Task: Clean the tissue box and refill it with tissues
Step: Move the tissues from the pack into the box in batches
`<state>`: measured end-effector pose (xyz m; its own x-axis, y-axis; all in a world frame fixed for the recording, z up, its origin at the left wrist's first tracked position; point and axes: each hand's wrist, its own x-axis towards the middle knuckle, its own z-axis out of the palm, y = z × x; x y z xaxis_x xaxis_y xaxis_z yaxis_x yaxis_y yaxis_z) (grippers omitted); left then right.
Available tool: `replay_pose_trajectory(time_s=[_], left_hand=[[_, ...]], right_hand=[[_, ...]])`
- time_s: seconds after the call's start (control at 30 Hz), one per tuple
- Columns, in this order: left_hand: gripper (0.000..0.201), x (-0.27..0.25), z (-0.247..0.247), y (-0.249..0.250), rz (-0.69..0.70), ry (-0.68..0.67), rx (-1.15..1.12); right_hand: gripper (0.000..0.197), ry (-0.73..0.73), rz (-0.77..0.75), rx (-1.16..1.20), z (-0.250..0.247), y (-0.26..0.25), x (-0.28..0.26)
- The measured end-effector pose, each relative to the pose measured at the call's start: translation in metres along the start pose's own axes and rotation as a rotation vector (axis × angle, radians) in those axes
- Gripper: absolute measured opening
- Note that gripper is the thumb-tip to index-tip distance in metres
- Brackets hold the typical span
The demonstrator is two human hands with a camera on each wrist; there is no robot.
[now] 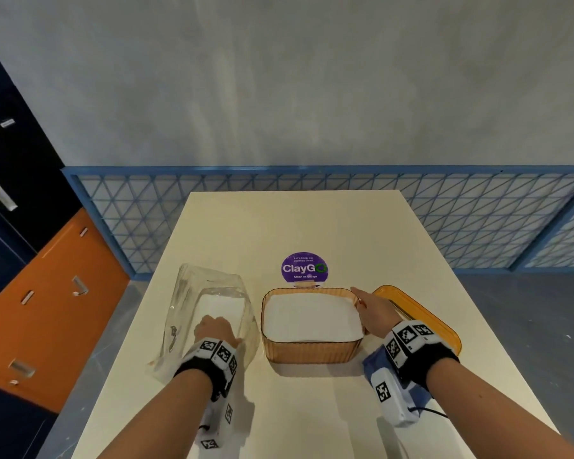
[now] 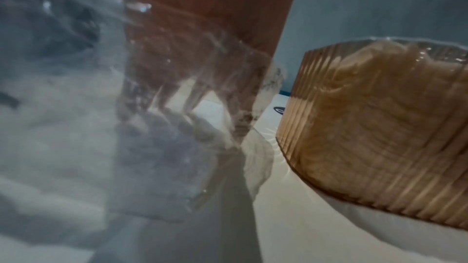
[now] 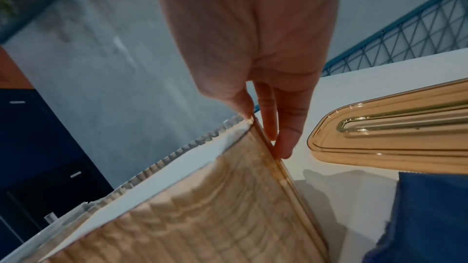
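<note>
The amber ribbed tissue box (image 1: pixel 312 351) stands open in the middle of the table, filled to the rim with white tissues (image 1: pixel 312 318). My right hand (image 1: pixel 362 301) pinches its right wall, thumb inside the rim and fingers (image 3: pixel 284 147) outside. The box's amber lid (image 1: pixel 421 313) lies flat just to the right. A clear plastic tissue wrapper (image 1: pixel 209 293) with white tissues inside lies left of the box. My left hand (image 1: pixel 212 329) grips its near end with bent fingers. In the left wrist view those fingers (image 2: pixel 192 107) show blurred through the plastic, beside the box (image 2: pixel 380 137).
A blue cloth (image 1: pixel 373 362) lies under my right wrist near the box's front right corner. A purple round sticker (image 1: pixel 304 268) marks the table behind the box. The cream table (image 1: pixel 295 223) ends at a blue mesh railing; orange and dark cabinets stand at the left.
</note>
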<state>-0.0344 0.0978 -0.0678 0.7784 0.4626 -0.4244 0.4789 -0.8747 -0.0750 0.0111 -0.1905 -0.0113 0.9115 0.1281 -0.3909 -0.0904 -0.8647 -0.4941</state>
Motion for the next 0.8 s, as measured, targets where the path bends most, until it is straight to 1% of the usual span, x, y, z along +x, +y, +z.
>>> replay_pose_trajectory(time_s=[0.07,0.23,0.37,0.5,0.6,0.67,0.7,0.73,0.8], left_hand=[[0.057,0.0,0.001,0.005,-0.011,0.003,0.05],[0.057,-0.002,0.002,0.014,-0.035,0.012,0.124],[0.049,-0.006,0.008,0.019,-0.062,0.022,0.187],[0.049,-0.008,0.005,0.021,-0.06,0.057,0.209],[0.043,-0.006,0.008,0.019,-0.008,0.09,0.26],[0.045,-0.007,0.01,0.017,0.051,0.101,0.333],[0.045,-0.008,0.01,0.016,0.071,0.085,0.341],[0.043,-0.009,0.009,0.015,0.084,0.075,0.315],[0.039,-0.011,0.004,0.01,0.044,0.074,0.166]], right_hand=[[0.052,0.008,-0.004,-0.009,0.001,0.0,0.001],[0.053,0.026,-0.018,-0.032,0.003,0.001,0.001],[0.053,0.012,-0.015,-0.021,0.002,0.001,0.001],[0.054,-0.005,-0.011,-0.031,0.001,0.002,0.0],[0.055,-0.016,-0.006,-0.035,-0.001,0.0,-0.001],[0.055,-0.021,-0.011,-0.048,-0.002,-0.001,-0.002],[0.055,-0.025,-0.013,-0.051,-0.002,-0.001,-0.002],[0.055,-0.028,-0.015,-0.051,-0.003,-0.002,-0.002],[0.055,-0.028,-0.015,-0.049,-0.003,-0.002,-0.002]])
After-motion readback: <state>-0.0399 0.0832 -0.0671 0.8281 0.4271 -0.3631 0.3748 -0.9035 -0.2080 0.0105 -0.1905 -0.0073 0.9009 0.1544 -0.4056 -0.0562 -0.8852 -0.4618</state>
